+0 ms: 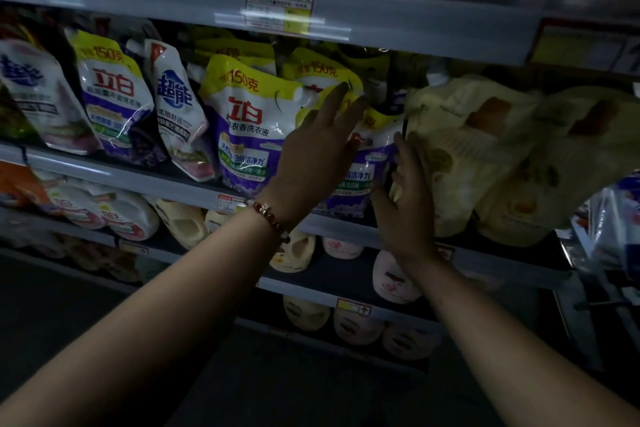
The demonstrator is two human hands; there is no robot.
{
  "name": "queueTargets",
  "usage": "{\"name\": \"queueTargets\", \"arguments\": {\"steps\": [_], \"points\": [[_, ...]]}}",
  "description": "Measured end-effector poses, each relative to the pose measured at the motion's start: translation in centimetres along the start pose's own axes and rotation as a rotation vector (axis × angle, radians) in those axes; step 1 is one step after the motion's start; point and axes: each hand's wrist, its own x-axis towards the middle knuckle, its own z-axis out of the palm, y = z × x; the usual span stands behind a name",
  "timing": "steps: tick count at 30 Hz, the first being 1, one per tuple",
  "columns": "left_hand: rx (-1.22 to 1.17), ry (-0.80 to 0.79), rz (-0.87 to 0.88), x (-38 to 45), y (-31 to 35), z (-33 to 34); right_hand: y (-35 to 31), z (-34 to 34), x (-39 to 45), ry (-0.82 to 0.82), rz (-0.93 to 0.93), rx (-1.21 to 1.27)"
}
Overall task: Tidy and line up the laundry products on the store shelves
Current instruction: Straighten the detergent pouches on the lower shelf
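On the middle shelf [138, 174] stand several detergent refill pouches. One purple, white and yellow pouch [367, 163] stands upright between my two hands. My left hand [311, 149], with a red bead bracelet on the wrist, lies flat against its front and left side, fingers spread. At the pouch's right edge my right hand [408, 198] is held flat with its fingers straight, wedged between this pouch and a pale yellow pouch [460, 156]. Neither hand is closed around anything. A matching purple pouch [246, 128] leans just to the left.
More pouches [114, 94] lean at the left end, one with a blue logo [176, 107]. Another yellow pouch [554, 166] slumps at the right. White and cream bottles [124, 215] fill the lower shelves. A price tag [278, 9] hangs on the upper shelf edge. The aisle is dim.
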Motion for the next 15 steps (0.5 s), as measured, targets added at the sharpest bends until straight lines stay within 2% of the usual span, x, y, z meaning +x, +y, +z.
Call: {"name": "queueTargets", "arguments": {"steps": [2,4,6,10,15], "points": [[0.033,0.002,-0.016,1.0,0.0,0.1,1.4,0.7,0.6,0.038,0.272,0.049],[0.047,0.066,-0.008,2.3,0.0,-0.2,3.5,1.7,1.1,-0.009,0.626,0.139],[0.064,0.093,-0.01,3.6,-0.2,-0.5,5.5,2.5,1.1,-0.055,0.817,0.238],[-0.055,0.075,-0.008,4.4,-2.3,-0.1,7.0,3.4,1.7,-0.024,0.844,0.217],[-0.262,0.114,-0.09,4.5,-4.8,-0.1,8.4,3.6,2.1,-0.02,0.78,0.079]]}}
